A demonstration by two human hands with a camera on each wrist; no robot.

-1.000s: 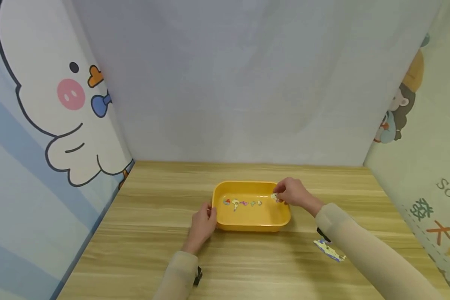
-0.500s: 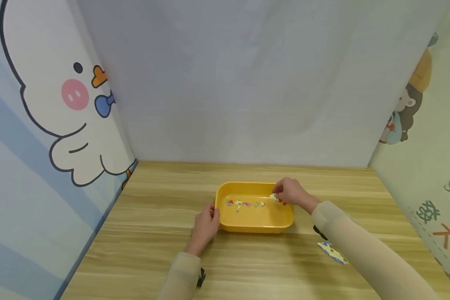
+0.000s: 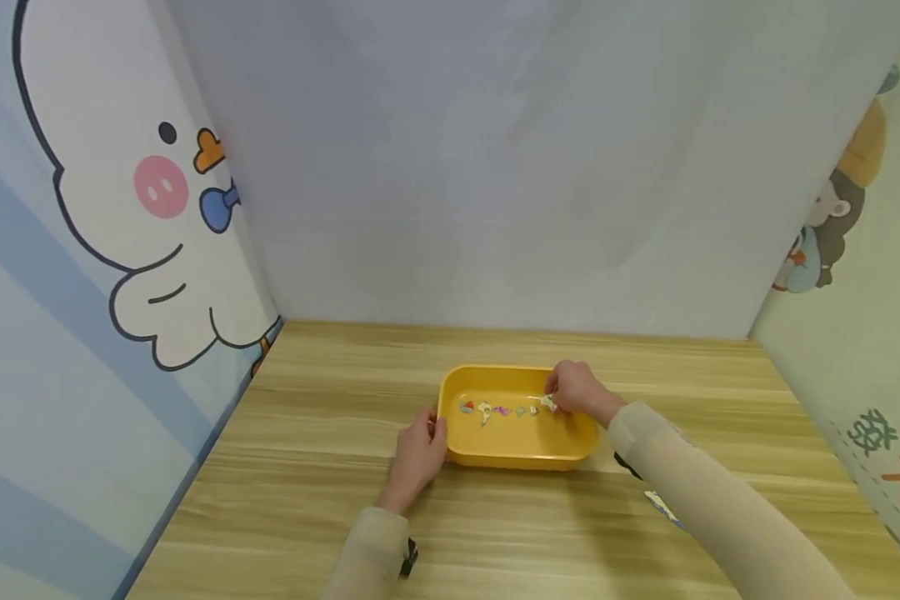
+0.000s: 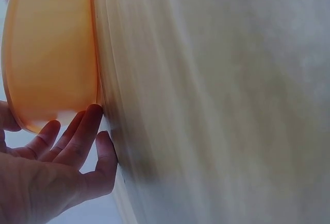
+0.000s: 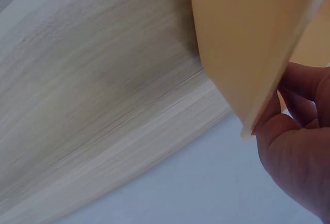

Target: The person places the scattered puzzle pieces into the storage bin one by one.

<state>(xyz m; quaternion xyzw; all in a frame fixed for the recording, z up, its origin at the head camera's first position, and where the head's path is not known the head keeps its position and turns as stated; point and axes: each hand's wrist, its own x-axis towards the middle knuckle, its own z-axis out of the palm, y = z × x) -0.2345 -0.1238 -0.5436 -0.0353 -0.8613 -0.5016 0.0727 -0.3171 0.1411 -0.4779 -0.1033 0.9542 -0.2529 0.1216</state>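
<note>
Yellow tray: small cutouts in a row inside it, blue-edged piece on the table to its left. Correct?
Wrong side: the head view shows the blue-edged piece to the near right of the yellow tray, partly hidden by the right sleeve. The rest holds: it is on the table, and the small cutouts are in a row inside the tray.

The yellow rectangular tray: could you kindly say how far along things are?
Looks done: five small multicoloured pieces lined up in the tray. In hand: a small pale piece, apparently pinched by the right hand. Possibly left: a cream-and-blue piece on the wooden table.
</note>
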